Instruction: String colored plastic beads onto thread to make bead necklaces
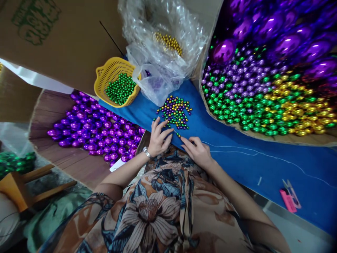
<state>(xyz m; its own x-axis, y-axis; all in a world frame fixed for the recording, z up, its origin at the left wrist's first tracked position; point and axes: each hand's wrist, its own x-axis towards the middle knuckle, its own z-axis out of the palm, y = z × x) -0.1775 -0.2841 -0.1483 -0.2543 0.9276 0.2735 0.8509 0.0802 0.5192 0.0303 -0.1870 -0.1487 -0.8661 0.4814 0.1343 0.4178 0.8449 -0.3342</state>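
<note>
Shiny green, gold and purple beads (177, 111) lie in a loose pile on the blue cloth. My left hand (159, 137), with a watch at the wrist, rests at the pile's near edge, its fingers spread. Opposite it, my right hand (198, 151) has thumb and forefinger closed at the end of a short row of strung beads (178, 135). A thin pale line, needle or thread, shows between these beads and my left fingertips; I cannot tell which. White thread (231, 148) trails from beside my right hand across the cloth.
A yellow basket (99, 82) holds green beads. Clear plastic bags (158, 75) hold gold and purple beads. A carton with large purple baubles and smaller beads (247, 116) stands right; purple baubles (102, 133) fill another at left. Pink-handled snips (289, 198) lie on the blue cloth (313, 168).
</note>
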